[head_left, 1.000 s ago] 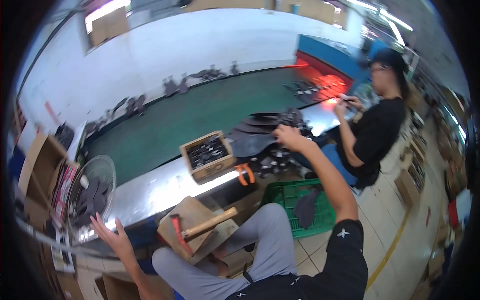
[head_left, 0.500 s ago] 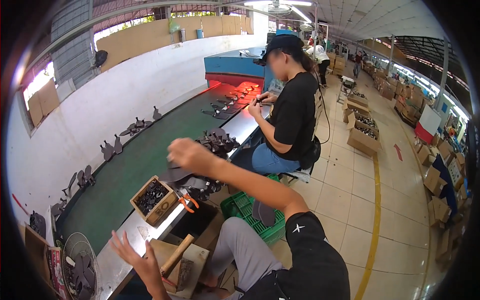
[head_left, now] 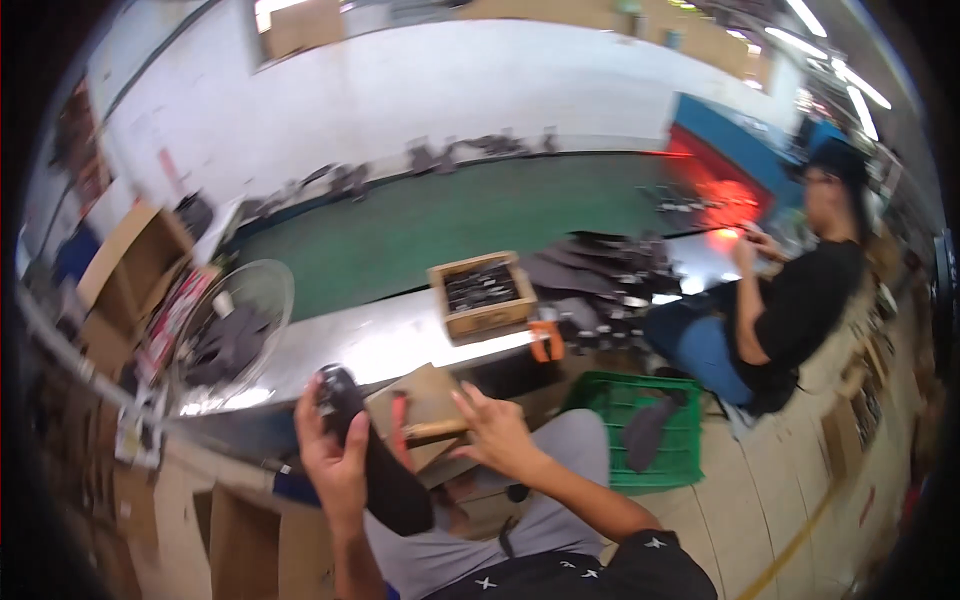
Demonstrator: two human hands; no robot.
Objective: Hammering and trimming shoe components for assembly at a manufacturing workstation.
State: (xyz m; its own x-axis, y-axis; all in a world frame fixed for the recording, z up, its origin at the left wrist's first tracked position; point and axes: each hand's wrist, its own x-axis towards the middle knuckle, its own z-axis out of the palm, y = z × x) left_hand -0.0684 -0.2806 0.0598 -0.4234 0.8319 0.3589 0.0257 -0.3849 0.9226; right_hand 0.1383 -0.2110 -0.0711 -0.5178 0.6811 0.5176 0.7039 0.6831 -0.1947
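left hand (head_left: 335,455) raised, fingers wrapped round black shoe sole (head_left: 375,450), near-left | right hand (head_left: 497,432) spread open over hammer (head_left: 420,432) on wooden block (head_left: 425,410) | metal surface (head_left: 390,345) beyond, green conveyor (head_left: 450,220) far

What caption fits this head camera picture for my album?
Left hand grips a black shoe sole; right hand touches a wooden-handled hammer.

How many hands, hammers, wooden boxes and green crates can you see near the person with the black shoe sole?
Hands: 2, the left hand holding the black shoe sole, the right hand on the hammer.
Hammer: 1
Wooden box: 1
Green crate: 1
Total: 5
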